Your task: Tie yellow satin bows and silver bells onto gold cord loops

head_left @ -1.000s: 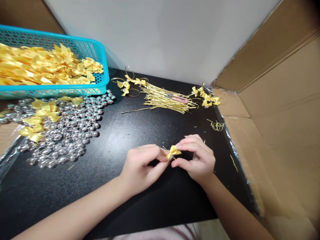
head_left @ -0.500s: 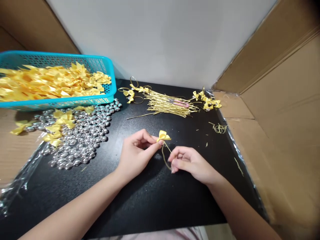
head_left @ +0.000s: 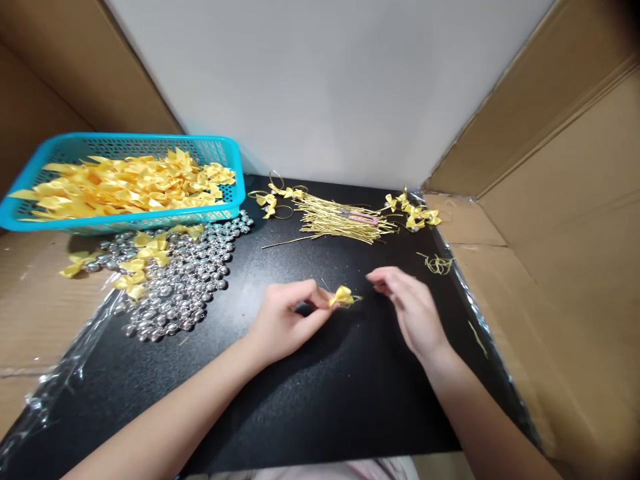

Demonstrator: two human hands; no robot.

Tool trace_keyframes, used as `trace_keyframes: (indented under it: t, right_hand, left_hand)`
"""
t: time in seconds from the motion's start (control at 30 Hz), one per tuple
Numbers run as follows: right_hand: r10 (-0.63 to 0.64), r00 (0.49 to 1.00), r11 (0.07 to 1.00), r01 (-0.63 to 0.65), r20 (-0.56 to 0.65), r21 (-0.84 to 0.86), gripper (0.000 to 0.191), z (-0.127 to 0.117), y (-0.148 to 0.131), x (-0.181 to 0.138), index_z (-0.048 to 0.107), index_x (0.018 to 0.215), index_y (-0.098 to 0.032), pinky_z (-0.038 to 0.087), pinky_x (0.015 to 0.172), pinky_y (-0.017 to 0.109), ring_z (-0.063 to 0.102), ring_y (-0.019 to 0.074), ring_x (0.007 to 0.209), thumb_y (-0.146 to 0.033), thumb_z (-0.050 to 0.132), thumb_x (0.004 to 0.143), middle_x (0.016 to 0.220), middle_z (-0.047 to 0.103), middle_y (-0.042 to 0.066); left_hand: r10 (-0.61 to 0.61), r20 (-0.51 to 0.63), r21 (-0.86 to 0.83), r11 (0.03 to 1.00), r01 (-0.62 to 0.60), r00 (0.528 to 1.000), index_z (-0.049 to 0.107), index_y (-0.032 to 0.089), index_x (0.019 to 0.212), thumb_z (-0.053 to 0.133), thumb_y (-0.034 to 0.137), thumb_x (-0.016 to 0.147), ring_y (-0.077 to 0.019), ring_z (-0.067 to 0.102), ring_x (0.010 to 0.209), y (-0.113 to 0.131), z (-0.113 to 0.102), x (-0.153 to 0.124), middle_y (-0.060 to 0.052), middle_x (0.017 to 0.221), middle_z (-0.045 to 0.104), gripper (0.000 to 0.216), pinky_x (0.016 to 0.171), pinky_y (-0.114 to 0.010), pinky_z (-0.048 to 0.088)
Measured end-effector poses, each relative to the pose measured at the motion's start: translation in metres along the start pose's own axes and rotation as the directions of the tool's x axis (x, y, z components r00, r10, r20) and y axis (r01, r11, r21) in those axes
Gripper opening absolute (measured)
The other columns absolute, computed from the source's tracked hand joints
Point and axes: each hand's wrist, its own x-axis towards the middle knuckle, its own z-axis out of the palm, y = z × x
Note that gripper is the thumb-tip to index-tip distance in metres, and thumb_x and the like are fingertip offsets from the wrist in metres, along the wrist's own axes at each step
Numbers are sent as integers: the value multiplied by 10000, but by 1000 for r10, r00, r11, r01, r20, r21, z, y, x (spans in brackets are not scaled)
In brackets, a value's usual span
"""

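Between the thumb and fingers of my left hand (head_left: 295, 317) is a yellow ribbon bow (head_left: 343, 297). Thin gold cord sticks out on the bow's right side. My right hand (head_left: 407, 307) is apart from the bow, to its right, with fingers stretched out and nothing visible in them. Beyond both hands lies a bundle of gold cords (head_left: 333, 227), with pink-handled snips (head_left: 361, 217) resting on top. Bows with gold loops (head_left: 270, 203) are at the bundle's left end, and more finished-looking bows (head_left: 415, 215) are at its right end.
A blue plastic basket (head_left: 240, 170) full of yellow bows stands at the back left. Silver bells or beads (head_left: 175, 293) spread in front of it, some loose bows among them. Cord scraps (head_left: 439, 265) lie at the right. Cardboard walls (head_left: 575, 220) flank the black table (head_left: 300, 407).
My right hand has let go of the gold cord and moved up and right. My left hand has shifted slightly right and down with the bow. The view has tilted.
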Motion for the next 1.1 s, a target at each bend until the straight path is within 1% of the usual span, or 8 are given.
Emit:
trace_keyframes:
  t: [0.07, 0.13, 0.2, 0.27, 0.5, 0.77, 0.93, 1.1]
  right_hand:
    - [157, 960, 987, -160, 230, -5, 275, 9, -5, 2, 768, 823, -175, 496, 795, 325, 643, 184, 859, -418, 640, 843, 888, 711, 64]
    - [275, 888, 954, -299, 369, 8, 251, 18, -11, 4, 761, 782, -167, 479, 779, 311, 624, 164, 808, -410, 700, 783, 840, 700, 49]
    - [347, 843, 922, -387, 412, 16, 199, 24, -16, 5, 751, 753, -166, 462, 740, 300, 594, 146, 745, -360, 757, 713, 788, 683, 30]
    - [374, 830, 914, -405, 413, -13, 157, 27, -20, 8, 741, 742, -164, 447, 710, 293, 568, 136, 710, -299, 777, 671, 758, 666, 17]
    - [289, 869, 953, -219, 401, -211, 79, 37, -33, 18, 643, 697, -159, 410, 668, 274, 542, 135, 733, -207, 642, 759, 805, 613, 18]
    - [288, 894, 951, -308, 344, 4, 122, 50, -33, 26, 642, 693, -169, 427, 727, 295, 534, 127, 697, -263, 708, 733, 716, 614, -11]
    - [214, 936, 958, -257, 280, 127, 224, 52, -45, 39, 643, 661, -187, 446, 738, 300, 525, 127, 682, -326, 819, 654, 674, 607, -21]
    - [150, 963, 946, -205, 223, 252, 309, 40, -65, 62, 635, 739, -185, 484, 756, 271, 583, 113, 743, -397, 838, 641, 758, 647, -11]
  left_hand:
    - [107, 115, 25, 994, -111, 988, 618, 185, 652, 650, 118, 800, -138, 717, 685, 1, -2, 0, -29, 732, 759, 166, 658, -202, 524]
    - [197, 174, 48, 977, -208, 965, 611, 178, 649, 610, 99, 817, -122, 695, 638, 0, -4, 1, -21, 689, 738, 185, 627, -191, 502]
    - [252, 203, 90, 957, -275, 946, 594, 172, 638, 582, 92, 828, -103, 655, 583, -1, -4, 2, -9, 644, 705, 207, 584, -178, 469]
    - [272, 223, 141, 941, -307, 936, 577, 169, 636, 566, 88, 841, -92, 626, 562, -3, -4, 3, -6, 635, 686, 221, 564, -171, 445]
    - [338, 172, 311, 872, -377, 925, 547, 170, 638, 532, 105, 881, -81, 549, 512, -7, -6, 4, 13, 577, 601, 251, 528, -175, 401]
    - [397, 114, 381, 829, -409, 911, 557, 172, 664, 552, 116, 876, -93, 577, 551, -8, -16, 13, -3, 634, 641, 219, 548, -185, 417]
    - [403, 196, 428, 785, -448, 894, 562, 174, 649, 524, 125, 889, -98, 552, 532, -16, -15, 14, -3, 609, 622, 248, 525, -195, 398]
    - [269, 200, 311, 895, -321, 942, 558, 173, 649, 570, 127, 861, -108, 631, 612, -23, -13, 16, -16, 700, 704, 218, 583, -195, 439]
